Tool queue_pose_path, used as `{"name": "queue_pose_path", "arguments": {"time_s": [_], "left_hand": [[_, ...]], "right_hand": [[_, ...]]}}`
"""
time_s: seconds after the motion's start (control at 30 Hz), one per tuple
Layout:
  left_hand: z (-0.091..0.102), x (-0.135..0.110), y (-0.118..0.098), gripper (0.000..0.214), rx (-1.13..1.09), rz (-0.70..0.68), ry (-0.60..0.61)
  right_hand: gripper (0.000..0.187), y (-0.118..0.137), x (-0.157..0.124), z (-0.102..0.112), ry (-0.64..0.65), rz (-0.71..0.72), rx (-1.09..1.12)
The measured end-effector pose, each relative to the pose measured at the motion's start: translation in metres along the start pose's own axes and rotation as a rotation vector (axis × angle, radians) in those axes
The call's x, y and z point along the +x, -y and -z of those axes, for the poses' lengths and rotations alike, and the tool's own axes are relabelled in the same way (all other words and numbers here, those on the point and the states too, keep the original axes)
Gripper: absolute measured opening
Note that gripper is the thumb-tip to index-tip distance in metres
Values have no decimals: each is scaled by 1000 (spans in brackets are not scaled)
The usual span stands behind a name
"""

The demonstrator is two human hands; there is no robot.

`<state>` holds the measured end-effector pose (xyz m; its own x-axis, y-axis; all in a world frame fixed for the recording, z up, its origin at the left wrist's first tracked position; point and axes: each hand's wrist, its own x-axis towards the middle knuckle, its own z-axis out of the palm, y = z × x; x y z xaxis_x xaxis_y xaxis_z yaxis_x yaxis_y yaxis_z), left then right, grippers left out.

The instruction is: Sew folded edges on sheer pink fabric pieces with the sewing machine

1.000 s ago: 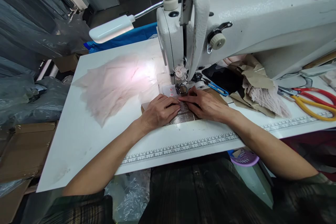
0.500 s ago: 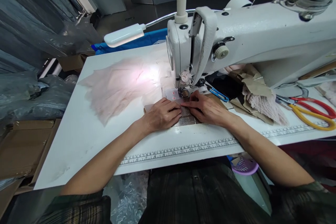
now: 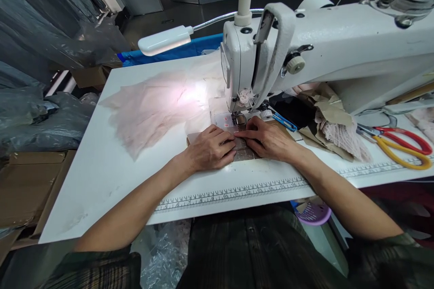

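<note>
Two hands (image 3: 212, 148) (image 3: 269, 139) together, grip unclear, at sewing machine (image 3: 339, 38); white table (image 3: 98, 185), ruler strip (image 3: 233, 194); dark floor (image 3: 203, 11) beyond.

Worn: dark shirt (image 3: 230, 253), near-black with green-brown plaid, faint on the front. Placket (image 3: 251, 246) runs down the middle, small button (image 3: 251, 229) showing. Left sleeve (image 3: 105, 268) stops around the elbow, tan check lines clearest there. Right sleeve (image 3: 386, 255) similar, dark, pattern blurred. Left hand (image 3: 212, 148), right hand (image 3: 267, 139) bare.
</note>
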<state>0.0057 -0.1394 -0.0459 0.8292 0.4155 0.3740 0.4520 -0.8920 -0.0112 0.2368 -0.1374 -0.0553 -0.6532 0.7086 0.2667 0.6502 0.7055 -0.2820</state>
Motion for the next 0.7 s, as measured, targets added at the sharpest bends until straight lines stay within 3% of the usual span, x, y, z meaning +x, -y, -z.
{"name": "queue_pose_path", "arguments": {"time_s": [0.13, 0.7], "left_hand": [[-1, 0, 0, 23, 29, -1, -11], [3, 3, 4, 31, 85, 41, 134]], "right_hand": [[34, 1, 2, 0, 29, -24, -26], [38, 0, 3, 0, 34, -47, -41]]}}
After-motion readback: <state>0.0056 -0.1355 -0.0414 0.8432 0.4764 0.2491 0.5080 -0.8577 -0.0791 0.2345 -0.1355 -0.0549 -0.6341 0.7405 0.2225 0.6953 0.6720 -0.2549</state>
